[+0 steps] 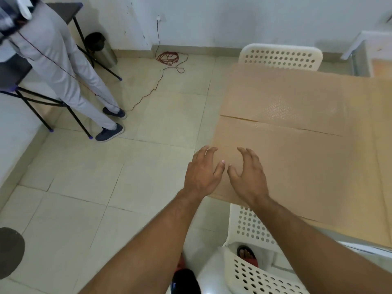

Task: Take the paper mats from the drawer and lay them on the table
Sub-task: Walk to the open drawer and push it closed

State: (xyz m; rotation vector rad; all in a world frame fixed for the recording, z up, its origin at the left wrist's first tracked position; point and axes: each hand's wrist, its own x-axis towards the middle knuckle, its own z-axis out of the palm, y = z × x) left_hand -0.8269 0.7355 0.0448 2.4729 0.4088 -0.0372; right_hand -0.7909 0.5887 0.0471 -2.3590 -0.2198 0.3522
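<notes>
Brown paper mats cover the table on the right. A near mat lies in front and a far mat behind it, their edges meeting along a thin seam. My left hand and my right hand hover side by side over the near mat's left corner. The fingers of both are spread and slightly curled, holding nothing. Whether the fingertips touch the paper I cannot tell. No drawer is in view.
A white perforated plastic chair stands under the table's near edge, and another chair at the far side. A person stands at the left by a black stool. A red cable lies on the tiled floor.
</notes>
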